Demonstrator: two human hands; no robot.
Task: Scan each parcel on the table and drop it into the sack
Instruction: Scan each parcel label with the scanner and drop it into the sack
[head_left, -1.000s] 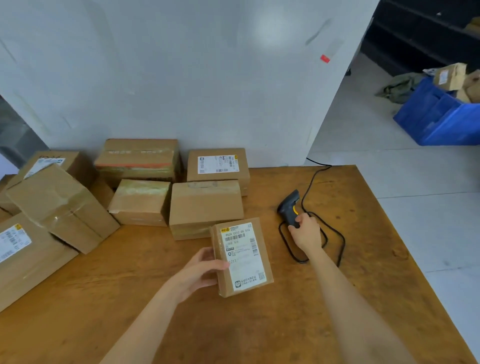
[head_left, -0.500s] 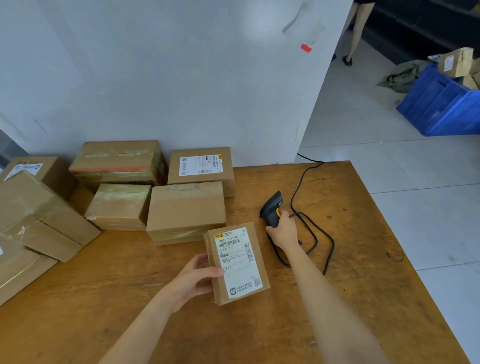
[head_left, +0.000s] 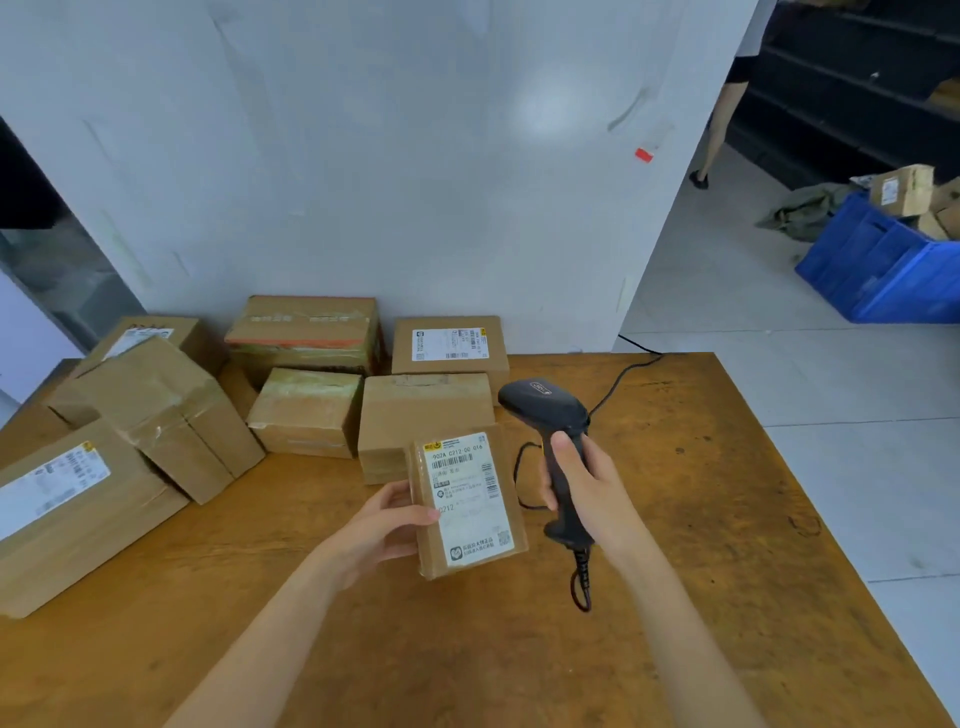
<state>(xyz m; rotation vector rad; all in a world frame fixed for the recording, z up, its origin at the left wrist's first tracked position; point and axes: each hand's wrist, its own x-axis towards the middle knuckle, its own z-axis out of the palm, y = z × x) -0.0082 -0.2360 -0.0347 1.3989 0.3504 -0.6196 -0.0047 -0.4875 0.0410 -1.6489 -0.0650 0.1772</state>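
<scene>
Gripping scanner (head_left: 545, 410) handle w/ right grip (head_left: 587, 488), fingers wrapped fully round, head on top, coiled cable (head_left: 582, 582) hanging below. Holding small parcel (head_left: 467, 499) w/ left grip (head_left: 382, 525), thumb on label side, label facing up, just left of scanner, low over tabletop (head_left: 701, 493). Behind parcel, more boxes (head_left: 426, 410) clustered by wall. Far right on floor, blue crate (head_left: 872, 270).

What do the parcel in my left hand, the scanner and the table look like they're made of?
Parcel: brown cardboard, matte, with a white paper label. Scanner: likely black plastic, smooth with slight sheen. Table: wood, orange-brown with visible grain.
</scene>
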